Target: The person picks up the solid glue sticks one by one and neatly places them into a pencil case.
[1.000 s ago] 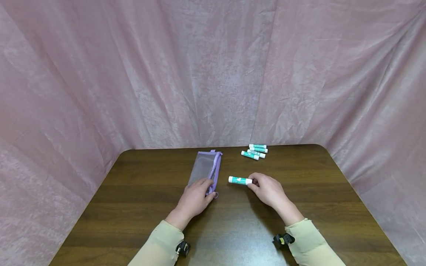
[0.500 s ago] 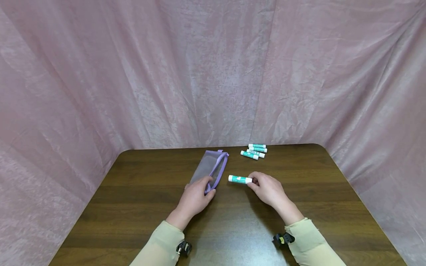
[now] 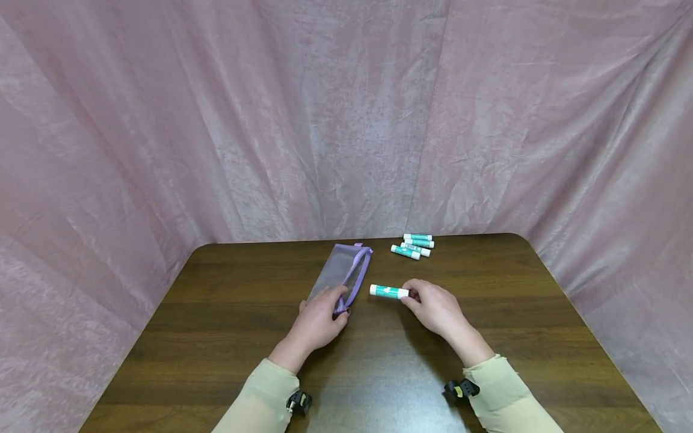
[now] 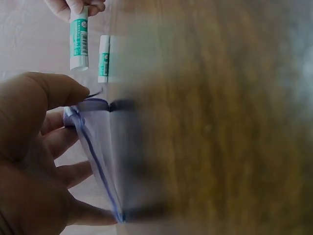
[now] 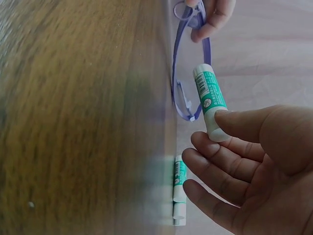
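Observation:
My right hand point(image 3: 435, 308) pinches one end of a white and green glue stick point(image 3: 387, 291) between thumb and fingers, a little above the table. The stick's free end points left toward a purple mesh zipper pouch point(image 3: 331, 267). At the pouch's near end my left hand point(image 3: 318, 323) grips its edge, thumb and fingers apart along it. In the right wrist view the zipper opening point(image 5: 175, 63) gapes as a long loop, with a ring at the hand's end. The glue stick point(image 5: 210, 90) overlaps the pouch in that view; head view shows them apart.
Several more glue sticks point(image 3: 412, 246) lie close together near the table's back edge, right of the pouch. The brown wooden table point(image 3: 216, 337) ends against a pink curtain point(image 3: 346, 120) behind and at both sides.
The far end of the pouch has swung right and its zipper opening has widened. My left fingers have shifted slightly at the near end. The glue stick in my right hand has barely moved.

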